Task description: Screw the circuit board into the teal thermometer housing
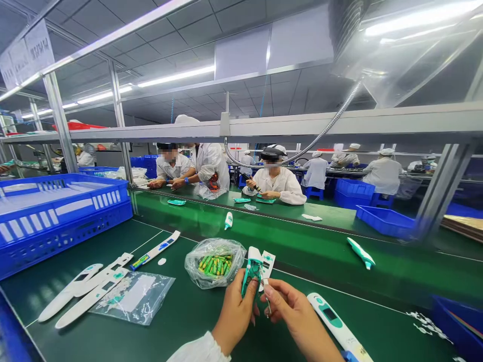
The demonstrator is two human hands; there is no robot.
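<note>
My left hand [234, 307] is closed round an open green-and-white thermometer housing [253, 267], with its inside facing up. Beside it, my right hand [290, 304] pinches a small, thin whitish piece [266, 289]; its exact kind is too small to tell. A white part with a green spot [268, 262] shows just behind the housing, and whether a hand touches it I cannot tell. A clear plastic bag of green-and-yellow batteries [216, 264] lies just beyond my left hand. Right of my right hand rests a white thermometer [335, 322] with a dark display.
Several white casings [90, 291] and a flat clear bag [136, 296] lie at left, near a blue crate [64, 211]. A green conveyor belt [287, 236] crosses ahead, carrying thermometers [361, 253]. Small white parts [428, 324] lie at right. Co-workers [277, 181] sit opposite.
</note>
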